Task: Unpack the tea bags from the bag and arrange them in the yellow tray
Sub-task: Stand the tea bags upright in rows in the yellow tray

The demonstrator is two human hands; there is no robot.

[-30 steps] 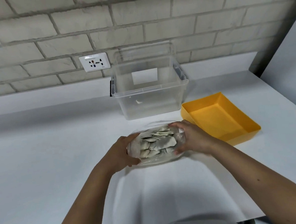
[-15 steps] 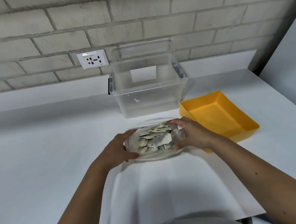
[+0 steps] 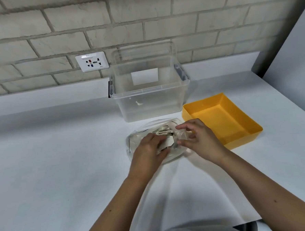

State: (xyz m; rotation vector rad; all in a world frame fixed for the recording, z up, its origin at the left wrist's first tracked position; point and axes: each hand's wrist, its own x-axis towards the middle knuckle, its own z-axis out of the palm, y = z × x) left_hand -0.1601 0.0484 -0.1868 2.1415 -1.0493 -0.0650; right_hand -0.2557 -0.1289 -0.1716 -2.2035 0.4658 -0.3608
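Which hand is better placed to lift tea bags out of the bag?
Left, probably: the left hand curls round tea bags inside the bag, while the right hand is at the bag's rim, beside the yellow tray.

The bag (image 3: pixel 132 145) is gleaming as thin, glossy, crinkled clear plastic around the fingers (image 3: pixel 184 126); the tea bags (image 3: pixel 164 130) between them are looking matt and papery. Just beyond those fingers, the yellow tray (image 3: pixel 244 139) is showing smooth, faintly shiny plastic.
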